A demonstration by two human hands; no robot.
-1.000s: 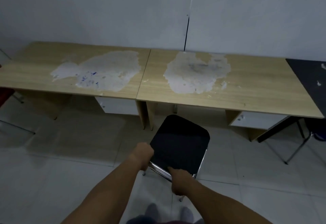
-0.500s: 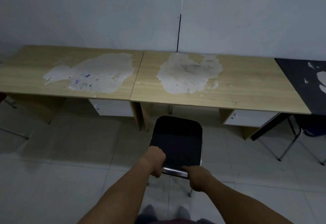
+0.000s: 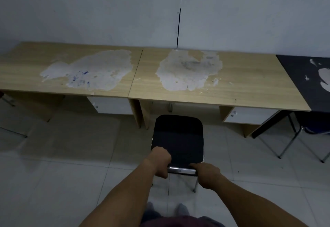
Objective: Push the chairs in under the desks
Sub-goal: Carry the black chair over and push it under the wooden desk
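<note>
A black padded chair with a chrome frame stands on the floor just in front of the right wooden desk, squared to its knee gap. My left hand grips the chair's near left corner. My right hand is closed on the chrome bar at the near right. The chair's far edge sits close to the desk's front edge, not under it. A second wooden desk joins on the left.
Both desktops have large peeled white patches. White drawer units hang under the desks. A black desk stands at the right with another metal-legged chair beneath. Pale tiled floor lies around me.
The chair has turned from an angled stance to square with the right desk and moved closer to it. Both hands stayed on its near edge.
</note>
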